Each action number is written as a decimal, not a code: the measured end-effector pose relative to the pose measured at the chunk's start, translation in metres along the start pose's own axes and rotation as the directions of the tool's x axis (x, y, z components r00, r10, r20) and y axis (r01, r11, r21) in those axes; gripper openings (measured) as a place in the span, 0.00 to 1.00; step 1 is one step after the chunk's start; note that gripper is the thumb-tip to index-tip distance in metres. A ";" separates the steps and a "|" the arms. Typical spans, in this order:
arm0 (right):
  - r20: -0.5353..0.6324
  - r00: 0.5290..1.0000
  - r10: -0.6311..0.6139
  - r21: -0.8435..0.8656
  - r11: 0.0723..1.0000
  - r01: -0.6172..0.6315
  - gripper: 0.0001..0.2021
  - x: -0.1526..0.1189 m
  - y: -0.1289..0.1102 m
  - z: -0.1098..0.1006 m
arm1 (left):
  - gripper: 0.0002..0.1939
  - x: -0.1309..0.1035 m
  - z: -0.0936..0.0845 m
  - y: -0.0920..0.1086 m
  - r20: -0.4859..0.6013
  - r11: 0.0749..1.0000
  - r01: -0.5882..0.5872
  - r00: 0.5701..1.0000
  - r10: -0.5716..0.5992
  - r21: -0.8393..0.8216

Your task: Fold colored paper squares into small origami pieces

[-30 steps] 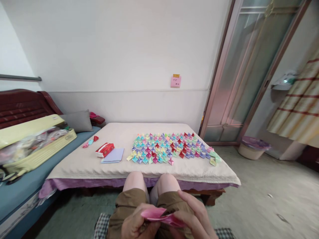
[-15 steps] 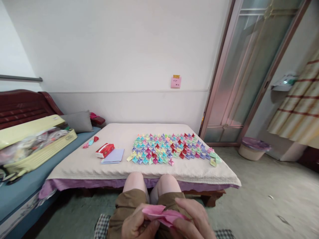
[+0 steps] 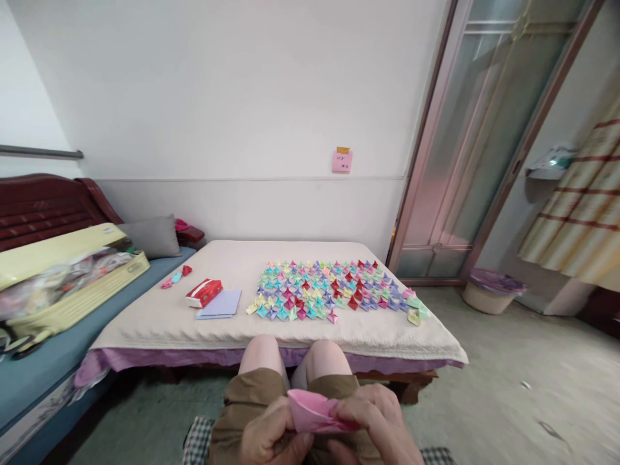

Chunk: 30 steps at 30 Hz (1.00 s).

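A folded piece of pink paper (image 3: 310, 412) is held between both hands above the lap, its left part spread into a curved pocket. My left hand (image 3: 272, 434) pinches its left side with thumb and fingers. On the right side, my right hand (image 3: 375, 420) grips the paper, fingers curled over it. Rows of small folded paper pieces (image 3: 310, 287) in many colours stand on the cream-covered bed in front of the knees. Flat lilac paper sheets (image 3: 223, 305) lie left of them, beside a red tissue pack (image 3: 204, 292).
The cream bed cover (image 3: 159, 326) ends just beyond the knees. An open yellow case (image 3: 82, 284) full of bagged things lies at the left. Small coloured pieces (image 3: 177, 277) sit near the bed's left side. A lined bin (image 3: 493, 290) stands on the floor at the right.
The pink paper has turned and its left part has opened into a pocket. My right hand's fingers have curled down onto the paper from a more extended pose.
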State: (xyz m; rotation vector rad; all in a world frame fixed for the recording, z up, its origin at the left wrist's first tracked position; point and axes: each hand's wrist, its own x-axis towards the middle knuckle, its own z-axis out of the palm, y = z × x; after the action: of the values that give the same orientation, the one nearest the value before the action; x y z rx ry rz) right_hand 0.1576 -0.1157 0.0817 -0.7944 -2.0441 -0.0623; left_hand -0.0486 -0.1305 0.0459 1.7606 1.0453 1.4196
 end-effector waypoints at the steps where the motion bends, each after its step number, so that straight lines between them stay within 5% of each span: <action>1: 0.021 1.000 0.022 0.013 1.000 -0.022 0.12 -0.001 0.001 -0.001 | 0.08 0.002 -0.002 0.000 0.048 1.000 -0.011 0.999 0.010 0.010; 6: 0.167 0.979 0.117 0.150 0.978 -0.142 0.05 0.003 0.004 -0.004 | 0.10 0.009 -0.011 0.002 0.288 0.991 -0.103 0.955 0.075 0.081; 8: 0.211 0.970 0.116 0.226 0.960 -0.164 0.03 0.005 0.004 -0.001 | 0.12 0.009 -0.009 -0.001 0.301 0.987 -0.131 0.949 0.097 0.093; 12: 0.219 0.967 0.129 0.347 0.916 -0.200 0.13 0.008 0.003 0.003 | 0.16 0.006 -0.003 -0.004 0.219 0.984 -0.139 0.969 0.113 0.107; 16: 0.258 0.943 0.212 0.506 0.802 -0.318 0.18 0.011 0.003 0.000 | 0.21 0.009 -0.008 0.008 0.320 0.997 -0.054 0.947 0.033 0.057; 20: 0.376 0.876 0.302 0.706 0.519 -0.482 0.16 0.002 0.010 0.009 | 0.27 0.015 -0.015 0.013 0.264 0.974 0.195 0.951 -0.158 -0.117; 24: 0.556 0.766 0.322 0.789 0.086 -0.609 0.14 -0.019 0.016 0.037 | 0.23 0.014 -0.009 0.007 0.201 0.774 0.439 0.898 -0.391 -0.457; 27: 0.679 0.652 0.336 0.729 -0.203 -0.654 0.14 -0.031 0.017 0.054 | 0.27 0.013 -0.002 0.005 0.266 0.684 0.457 0.889 -0.372 -0.568; 30: 0.757 0.578 0.303 0.653 -0.362 -0.665 0.15 -0.037 0.018 0.061 | 0.28 0.012 0.003 0.005 0.340 0.628 0.478 0.879 -0.336 -0.614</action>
State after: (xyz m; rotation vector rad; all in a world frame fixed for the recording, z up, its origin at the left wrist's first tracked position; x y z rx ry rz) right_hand 0.1360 -0.1002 0.0130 -0.5802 -0.9974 2.0627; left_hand -0.0433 -0.1225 0.0552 0.9951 0.6243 1.1014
